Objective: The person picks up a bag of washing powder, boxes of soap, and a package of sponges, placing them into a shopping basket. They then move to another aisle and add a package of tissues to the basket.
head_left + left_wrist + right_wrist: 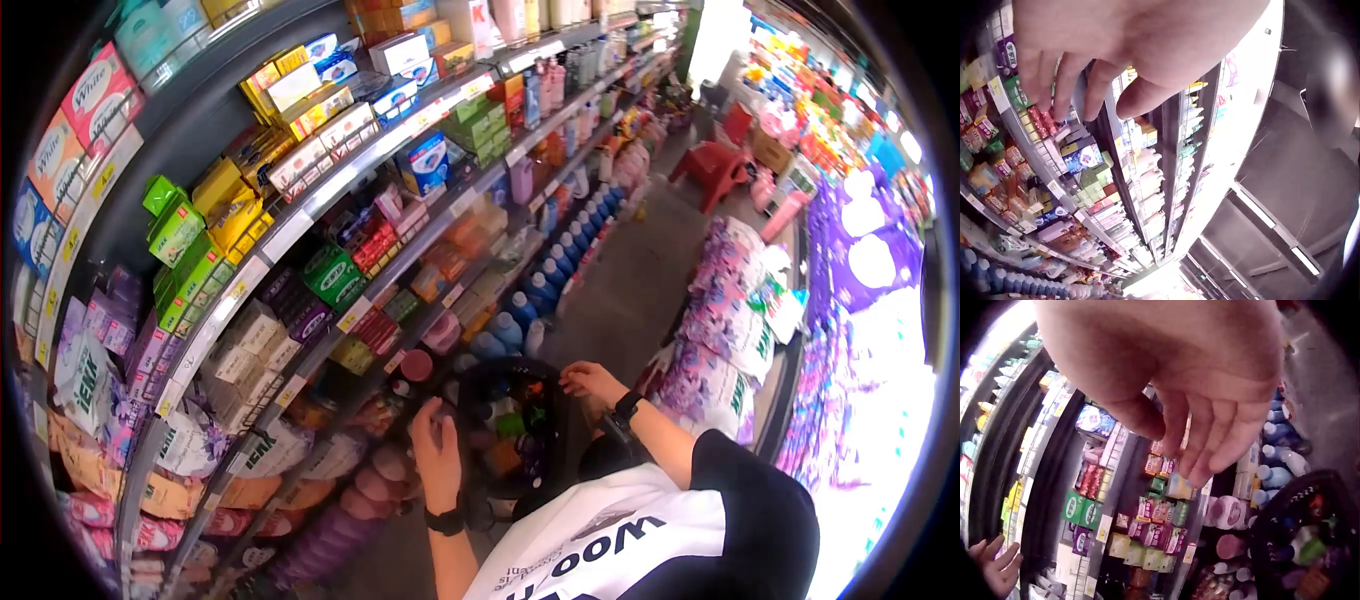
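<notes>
I see the left grip (435,460) and right grip (594,384), loose-fingered and empty, near the black shopping basket (547,432) at the frame's lower middle, probably stiff and heavy, best held by its rim.

Basket (1272,515): black, open-topped, upright, rounded rim, small light openings along far wall. Partly filled, goods loose and jumbled. Green packet (1313,550) about middle, lying against white item (1302,535). Orange-brown box (1312,582) toward near edge, tilted. Small red item (1317,503) close to far edge, right of centre. Dark purplish item (1294,575) left of box. Labels too small and blurred to read.
</notes>
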The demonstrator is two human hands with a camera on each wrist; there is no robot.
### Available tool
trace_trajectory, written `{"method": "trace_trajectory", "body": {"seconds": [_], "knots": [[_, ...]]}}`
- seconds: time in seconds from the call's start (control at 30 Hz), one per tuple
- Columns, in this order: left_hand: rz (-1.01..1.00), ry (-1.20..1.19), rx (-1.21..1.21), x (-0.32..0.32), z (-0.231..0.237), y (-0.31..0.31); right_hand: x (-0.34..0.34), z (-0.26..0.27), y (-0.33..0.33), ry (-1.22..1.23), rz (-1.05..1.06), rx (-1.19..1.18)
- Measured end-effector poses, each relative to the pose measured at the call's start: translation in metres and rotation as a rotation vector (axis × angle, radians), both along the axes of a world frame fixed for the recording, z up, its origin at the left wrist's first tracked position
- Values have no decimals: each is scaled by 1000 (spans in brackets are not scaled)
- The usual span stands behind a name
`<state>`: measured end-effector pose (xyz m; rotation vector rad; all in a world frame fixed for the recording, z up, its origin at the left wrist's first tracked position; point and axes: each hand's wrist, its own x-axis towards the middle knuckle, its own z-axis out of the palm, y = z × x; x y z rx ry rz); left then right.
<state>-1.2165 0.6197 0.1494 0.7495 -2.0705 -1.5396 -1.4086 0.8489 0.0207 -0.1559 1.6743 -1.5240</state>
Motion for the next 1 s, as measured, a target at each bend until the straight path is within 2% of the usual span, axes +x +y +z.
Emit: {"method": "trace_trajectory", "body": {"seconds": [0.13, 0.2, 0.23, 0.27, 0.33, 0.37, 0.47, 0.6, 0.7, 0.77, 0.8, 0.87, 0.93, 1.0], "knots": [[149, -20, -60, -45, -7, 38, -78, -25, 1, -46, 176, -44], [256, -124, -146, -73, -25, 58, -136, -32, -5, -102, 240, -27], [305, -74, 44, -88, -19, 72, -160, -30, -9, 5, 301, -59], [347, -81, 32, -102, -16, 82, -183, -30, -13, -4, 343, -73], [289, -212, -128, -129, -9, 97, -224, -27, -20, 144, 419, -97], [302, -195, -137, -144, 4, 105, -235, -13, -19, 124, 381, -185], [326, -146, -172, -173, 11, 106, -266, -7, -26, 167, 407, -191], [339, -219, -228, -200, 20, 105, -280, 2, -28, 121, 384, -238], [333, -128, -146, -214, 15, 103, -283, 18, -32, 205, 367, -321], [313, -123, -153, -222, 17, 99, -287, 43, -43, 506, 347, -278], [300, -129, -165, -221, 18, 96, -291, 52, -52, 510, 352, -278], [329, -102, -121, -220, 25, 92, -299, 74, -77, 811, 351, -261], [335, -76, -79, -215, 35, 91, -301, 109, -107, 1251, 233, -291], [317, 21, -44, -205, 43, 86, -302, 142, -138, 1368, 188, -314]]}}
